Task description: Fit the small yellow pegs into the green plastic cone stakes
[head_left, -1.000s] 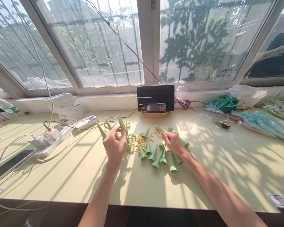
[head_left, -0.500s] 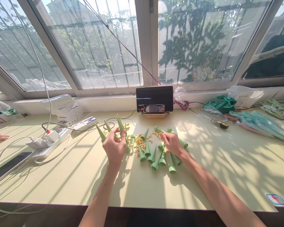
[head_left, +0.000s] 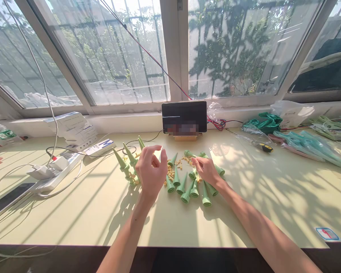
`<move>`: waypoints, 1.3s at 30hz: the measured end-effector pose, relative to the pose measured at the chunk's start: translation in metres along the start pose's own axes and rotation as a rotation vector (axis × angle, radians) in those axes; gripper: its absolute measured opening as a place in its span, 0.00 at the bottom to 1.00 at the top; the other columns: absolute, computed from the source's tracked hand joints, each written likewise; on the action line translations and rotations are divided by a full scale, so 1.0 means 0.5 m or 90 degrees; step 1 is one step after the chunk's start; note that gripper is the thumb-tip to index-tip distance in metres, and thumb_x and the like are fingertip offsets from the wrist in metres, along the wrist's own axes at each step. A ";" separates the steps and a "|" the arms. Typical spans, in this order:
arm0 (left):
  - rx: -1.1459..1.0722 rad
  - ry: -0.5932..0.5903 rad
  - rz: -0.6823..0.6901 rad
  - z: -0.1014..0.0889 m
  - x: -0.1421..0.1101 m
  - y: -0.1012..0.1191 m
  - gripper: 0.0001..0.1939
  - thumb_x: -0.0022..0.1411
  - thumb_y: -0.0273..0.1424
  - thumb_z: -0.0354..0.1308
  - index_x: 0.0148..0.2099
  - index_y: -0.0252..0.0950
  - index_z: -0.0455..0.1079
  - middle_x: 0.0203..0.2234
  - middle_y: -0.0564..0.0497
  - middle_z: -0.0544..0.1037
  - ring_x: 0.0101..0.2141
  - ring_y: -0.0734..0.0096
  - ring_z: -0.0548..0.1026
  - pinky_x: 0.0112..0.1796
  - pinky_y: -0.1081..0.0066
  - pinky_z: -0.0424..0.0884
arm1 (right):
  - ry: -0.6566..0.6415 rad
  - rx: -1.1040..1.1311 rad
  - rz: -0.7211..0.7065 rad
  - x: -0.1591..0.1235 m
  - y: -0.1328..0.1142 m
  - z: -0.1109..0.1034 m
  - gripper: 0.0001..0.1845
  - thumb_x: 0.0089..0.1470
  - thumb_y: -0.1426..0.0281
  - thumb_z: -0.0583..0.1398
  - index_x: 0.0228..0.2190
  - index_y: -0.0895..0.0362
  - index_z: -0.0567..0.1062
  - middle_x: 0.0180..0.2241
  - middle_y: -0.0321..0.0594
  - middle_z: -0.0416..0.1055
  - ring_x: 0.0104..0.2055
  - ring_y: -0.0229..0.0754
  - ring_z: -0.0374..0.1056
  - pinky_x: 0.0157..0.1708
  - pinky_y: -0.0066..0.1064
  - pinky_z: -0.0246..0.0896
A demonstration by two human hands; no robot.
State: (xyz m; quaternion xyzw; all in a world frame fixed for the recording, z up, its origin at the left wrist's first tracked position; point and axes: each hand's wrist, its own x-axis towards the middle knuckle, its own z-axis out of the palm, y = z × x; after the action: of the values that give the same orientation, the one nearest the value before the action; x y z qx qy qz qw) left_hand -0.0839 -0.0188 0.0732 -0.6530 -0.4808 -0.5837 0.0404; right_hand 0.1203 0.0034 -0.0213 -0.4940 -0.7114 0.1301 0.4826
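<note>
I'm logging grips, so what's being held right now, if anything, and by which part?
Nothing shows in the curled left hand; the right hand is pinched near the green cones, so whether it holds anything can't be told.

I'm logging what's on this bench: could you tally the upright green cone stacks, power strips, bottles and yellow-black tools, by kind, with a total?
Upright cone stacks: 3, one partly behind the left hand
Power strip: 1
Bottle: 1
Yellow-black tool: 1
Total: 6
</note>
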 end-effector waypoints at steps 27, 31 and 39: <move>-0.052 -0.423 -0.035 0.169 -0.071 -0.097 0.09 0.65 0.31 0.55 0.36 0.38 0.76 0.21 0.53 0.75 0.22 0.71 0.69 0.32 0.70 0.65 | -0.098 -0.178 -0.045 -0.003 -0.016 -0.024 0.11 0.60 0.61 0.62 0.29 0.54 0.75 0.24 0.38 0.72 0.25 0.40 0.64 0.27 0.31 0.54; -0.056 -0.413 -0.050 0.171 -0.071 -0.101 0.09 0.64 0.31 0.55 0.36 0.39 0.77 0.20 0.53 0.74 0.22 0.71 0.69 0.32 0.70 0.65 | -0.153 -0.244 -0.066 -0.007 -0.020 -0.019 0.09 0.56 0.61 0.65 0.30 0.52 0.76 0.23 0.38 0.71 0.24 0.41 0.64 0.25 0.32 0.51; -0.064 -0.422 -0.052 0.169 -0.072 -0.092 0.09 0.64 0.30 0.55 0.36 0.39 0.76 0.20 0.53 0.75 0.22 0.71 0.69 0.31 0.70 0.64 | -0.240 -0.358 -0.036 -0.010 -0.027 -0.014 0.09 0.52 0.64 0.68 0.34 0.53 0.77 0.22 0.36 0.71 0.27 0.43 0.68 0.24 0.31 0.44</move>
State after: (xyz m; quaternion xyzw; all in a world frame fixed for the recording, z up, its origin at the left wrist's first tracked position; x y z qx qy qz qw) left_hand -0.0488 0.0366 -0.0057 -0.7885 -0.4642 -0.3639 -0.1742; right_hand 0.1186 -0.0092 -0.0114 -0.5552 -0.8094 0.0045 0.1913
